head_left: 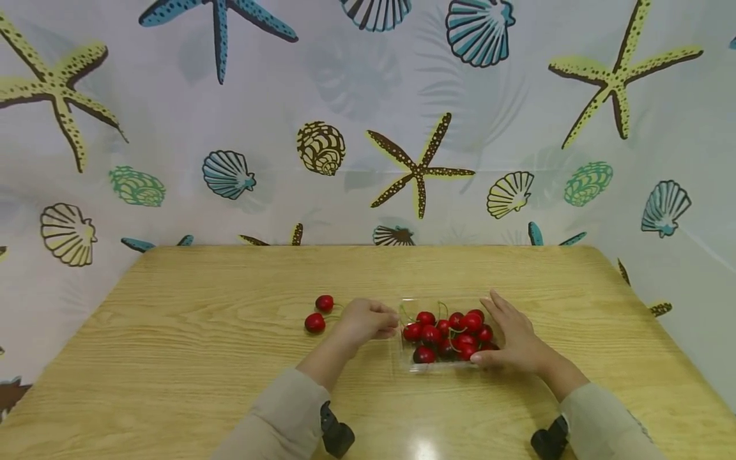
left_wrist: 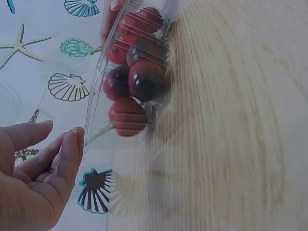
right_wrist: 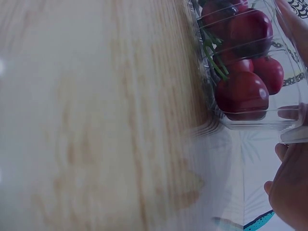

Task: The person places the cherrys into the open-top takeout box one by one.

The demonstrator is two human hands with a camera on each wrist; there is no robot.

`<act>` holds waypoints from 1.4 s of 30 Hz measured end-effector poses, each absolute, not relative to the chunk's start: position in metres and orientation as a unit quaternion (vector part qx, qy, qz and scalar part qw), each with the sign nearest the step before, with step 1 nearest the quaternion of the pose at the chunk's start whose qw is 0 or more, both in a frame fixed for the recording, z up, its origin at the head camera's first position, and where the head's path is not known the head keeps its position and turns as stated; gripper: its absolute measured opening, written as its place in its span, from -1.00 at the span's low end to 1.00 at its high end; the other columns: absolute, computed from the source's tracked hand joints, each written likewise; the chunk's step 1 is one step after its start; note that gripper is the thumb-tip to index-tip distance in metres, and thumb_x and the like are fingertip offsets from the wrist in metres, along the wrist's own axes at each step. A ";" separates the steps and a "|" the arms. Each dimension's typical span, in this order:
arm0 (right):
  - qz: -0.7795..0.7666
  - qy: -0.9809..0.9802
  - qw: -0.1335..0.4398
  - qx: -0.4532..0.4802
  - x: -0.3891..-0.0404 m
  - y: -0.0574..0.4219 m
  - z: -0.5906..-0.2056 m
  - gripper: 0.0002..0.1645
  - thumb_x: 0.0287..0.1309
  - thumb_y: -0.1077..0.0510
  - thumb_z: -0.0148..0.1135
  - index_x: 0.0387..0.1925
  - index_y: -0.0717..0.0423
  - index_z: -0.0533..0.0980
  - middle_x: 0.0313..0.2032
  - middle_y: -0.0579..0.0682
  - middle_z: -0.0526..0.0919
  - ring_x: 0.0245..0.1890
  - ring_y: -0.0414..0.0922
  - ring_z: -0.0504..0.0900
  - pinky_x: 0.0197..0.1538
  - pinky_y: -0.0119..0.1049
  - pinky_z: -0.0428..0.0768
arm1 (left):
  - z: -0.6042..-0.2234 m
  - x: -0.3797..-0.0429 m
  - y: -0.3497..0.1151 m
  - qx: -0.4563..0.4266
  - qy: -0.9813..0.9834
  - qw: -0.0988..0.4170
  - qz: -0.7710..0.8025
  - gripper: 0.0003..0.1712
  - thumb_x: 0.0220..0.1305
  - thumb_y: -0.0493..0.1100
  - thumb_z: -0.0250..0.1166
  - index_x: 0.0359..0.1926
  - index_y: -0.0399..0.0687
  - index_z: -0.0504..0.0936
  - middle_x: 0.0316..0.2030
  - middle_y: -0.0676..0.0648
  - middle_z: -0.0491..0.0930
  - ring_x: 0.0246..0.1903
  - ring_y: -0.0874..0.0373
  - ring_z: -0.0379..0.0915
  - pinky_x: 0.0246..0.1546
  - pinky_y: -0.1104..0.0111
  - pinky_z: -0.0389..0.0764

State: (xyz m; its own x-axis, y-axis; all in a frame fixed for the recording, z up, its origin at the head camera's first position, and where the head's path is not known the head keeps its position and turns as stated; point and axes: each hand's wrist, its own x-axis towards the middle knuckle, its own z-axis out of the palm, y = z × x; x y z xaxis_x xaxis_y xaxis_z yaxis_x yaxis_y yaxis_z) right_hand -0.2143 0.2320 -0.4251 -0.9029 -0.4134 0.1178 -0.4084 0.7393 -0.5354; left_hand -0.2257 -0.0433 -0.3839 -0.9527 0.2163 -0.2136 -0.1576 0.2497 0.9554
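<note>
A clear plastic box (head_left: 422, 367) full of red cherries (head_left: 430, 335) sits on the wooden table. My right hand (head_left: 517, 342) holds the right end of the box, thumb at the near corner and fingers along the far side. In the right wrist view, parts of that hand (right_wrist: 293, 178) show beside and through the clear wall. My left hand (head_left: 368, 321) is at the left end, fingertips right at the rim. The left wrist view shows this hand (left_wrist: 41, 175) with a gap between thumb and fingers, beside a green stem that sticks out.
Two loose cherries, one nearer (head_left: 314, 322) and one farther (head_left: 324, 303), lie on the table (head_left: 201, 358) just left of my left hand. Behind the table hangs a white cloth (head_left: 276, 211) printed with starfish and shells.
</note>
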 end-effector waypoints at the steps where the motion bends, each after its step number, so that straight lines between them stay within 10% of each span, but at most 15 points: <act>1: -0.285 0.933 0.006 -0.219 -0.214 0.233 -0.425 0.17 -0.30 -0.22 0.31 0.23 0.30 0.00 0.25 0.29 -0.16 0.21 0.22 -0.17 0.05 0.30 -0.15 | -0.384 -0.225 -0.045 0.016 0.777 0.152 0.611 -0.78 0.13 -0.34 0.12 -0.24 -0.46 0.52 -0.40 -0.17 0.53 -0.46 0.14 0.49 -0.35 0.37 0.55; 42: -0.292 0.931 0.013 -0.218 -0.214 0.233 -0.425 0.17 -0.30 -0.20 0.32 0.25 0.26 -0.02 0.27 0.24 -0.19 0.22 0.21 -0.20 0.07 0.28 -0.20 | -0.424 -0.228 -0.107 -0.125 0.750 0.120 0.638 -0.78 0.04 -0.43 0.14 -0.25 -0.53 0.50 -0.53 -0.14 0.53 -0.57 0.20 0.46 -0.43 0.41 0.56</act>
State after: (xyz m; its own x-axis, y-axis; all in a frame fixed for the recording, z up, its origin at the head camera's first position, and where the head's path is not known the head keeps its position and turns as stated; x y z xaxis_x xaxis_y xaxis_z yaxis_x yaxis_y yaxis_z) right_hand -0.2135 0.2332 -0.4250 -0.9048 -0.4130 0.1038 -0.3983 0.7344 -0.5495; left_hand -0.2284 -0.1069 -0.4237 -0.9399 -0.0338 -0.3397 -0.3408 0.1540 0.9275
